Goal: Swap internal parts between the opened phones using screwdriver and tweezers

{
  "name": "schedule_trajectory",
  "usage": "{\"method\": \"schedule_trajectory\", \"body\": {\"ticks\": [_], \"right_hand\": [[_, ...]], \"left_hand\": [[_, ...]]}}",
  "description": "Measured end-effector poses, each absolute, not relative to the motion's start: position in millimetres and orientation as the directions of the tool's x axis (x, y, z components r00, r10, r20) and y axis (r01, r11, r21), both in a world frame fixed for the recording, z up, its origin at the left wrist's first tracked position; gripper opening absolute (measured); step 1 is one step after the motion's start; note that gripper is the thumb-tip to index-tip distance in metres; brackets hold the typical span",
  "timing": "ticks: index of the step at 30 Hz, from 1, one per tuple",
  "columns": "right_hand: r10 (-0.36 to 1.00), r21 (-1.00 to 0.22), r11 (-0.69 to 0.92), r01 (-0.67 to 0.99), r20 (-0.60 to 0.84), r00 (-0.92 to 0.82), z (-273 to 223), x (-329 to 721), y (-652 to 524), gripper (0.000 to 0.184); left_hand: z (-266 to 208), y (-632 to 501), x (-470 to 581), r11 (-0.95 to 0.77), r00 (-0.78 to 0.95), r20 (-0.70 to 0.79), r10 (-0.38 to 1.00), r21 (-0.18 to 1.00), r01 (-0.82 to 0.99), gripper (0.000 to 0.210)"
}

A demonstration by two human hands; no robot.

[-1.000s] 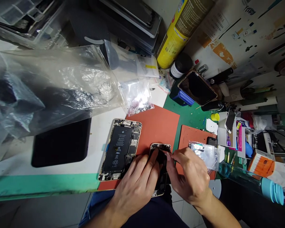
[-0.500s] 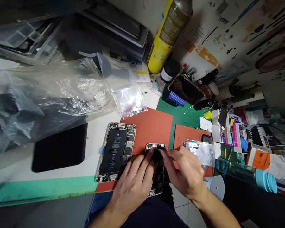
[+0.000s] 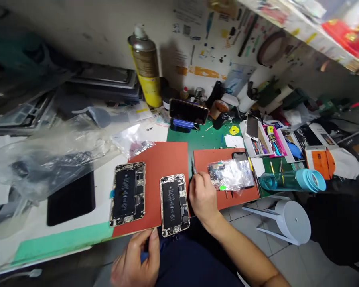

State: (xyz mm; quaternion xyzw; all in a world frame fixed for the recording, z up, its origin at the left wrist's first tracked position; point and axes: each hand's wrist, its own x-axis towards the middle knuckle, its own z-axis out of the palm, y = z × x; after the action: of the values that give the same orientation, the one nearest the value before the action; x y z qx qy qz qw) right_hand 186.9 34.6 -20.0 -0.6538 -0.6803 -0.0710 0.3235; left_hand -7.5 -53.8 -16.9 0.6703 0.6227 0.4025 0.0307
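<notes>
Two opened phones with exposed black batteries lie on the red-brown mat [image 3: 173, 159]. The left phone [image 3: 128, 195] lies fully on the mat, while the right phone [image 3: 174, 205] reaches past its front edge. Below the table edge, my left hand [image 3: 136, 257] is closed with curled fingers, thumb and forefinger close together; what they hold, if anything, is hidden. To the right of the right phone, my right hand [image 3: 202, 195] is closed around a thin metal tool [image 3: 194, 166], whose tip points away from me. The tool's kind cannot be made out.
A dark panel [image 3: 71, 201] and plastic bags [image 3: 62, 145] lie at left. Behind stand a spray can [image 3: 146, 67] and a propped phone [image 3: 189, 111]. At right are a second mat [image 3: 202, 157] with a silvery bag [image 3: 236, 174], a blue bottle [image 3: 290, 180] and a stool [image 3: 293, 221].
Both hands have left the right phone: the left drew back below the table edge, the right moved to the phone's right side, now with a thin tool. The camera view has turned.
</notes>
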Motion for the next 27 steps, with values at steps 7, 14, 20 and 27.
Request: {"method": "schedule_trajectory", "body": {"ticks": [7,14,20,27], "right_hand": [[0.920,-0.362,0.068,0.930,0.383,0.082,-15,185,29,0.020],[0.963,-0.683,0.030,0.730,0.215,0.162,10,198,-42,0.031],[0.897,-0.822,-0.427,-0.377,-0.437,-0.065,7,191,-41,0.061],[0.858,-0.699,-0.509,-0.503,-0.458,-0.232,23,189,-34,0.057]], "left_hand": [[-35,-68,1,0.385,-0.032,-0.406,0.913,0.836,0.391,0.064],[11,-55,22,0.625,-0.026,-0.625,0.780,0.780,-0.026,0.063],[49,-58,37,0.607,-0.011,-0.613,0.790,0.785,-0.125,0.061],[39,-70,24,0.508,-0.046,-0.532,0.846,0.828,-0.240,0.062]]}}
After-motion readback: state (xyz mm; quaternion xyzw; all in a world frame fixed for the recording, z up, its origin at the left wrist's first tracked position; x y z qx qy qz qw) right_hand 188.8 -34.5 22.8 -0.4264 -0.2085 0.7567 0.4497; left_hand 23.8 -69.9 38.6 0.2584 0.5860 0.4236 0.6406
